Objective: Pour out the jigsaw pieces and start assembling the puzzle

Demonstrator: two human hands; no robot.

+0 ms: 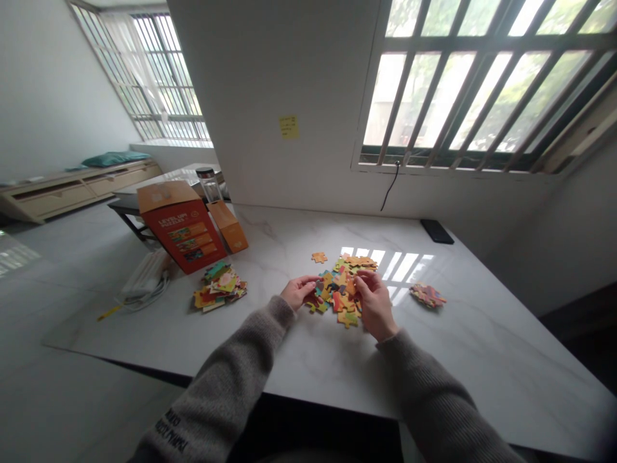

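Observation:
A loose heap of colourful puzzle pieces (342, 299) lies in the middle of the table, between my hands. My left hand (299, 292) is at the heap's left edge, its thumb and fingers closed on a small puzzle piece. From the right, my right hand (376, 307) reaches over the heap, with an orange puzzle piece (351, 285) pinched at its thumb and fingertips. Part of the heap is hidden behind the right hand. One orange puzzle piece (319, 257) lies apart, just beyond the heap.
A second pile of pieces (222, 288) lies at the left, before a red puzzle box (186, 231) and an orange carton (229, 226). On the right are a small stack of pieces (428, 295) and a black phone (436, 231). A white power strip (147, 273) with cable lies far left.

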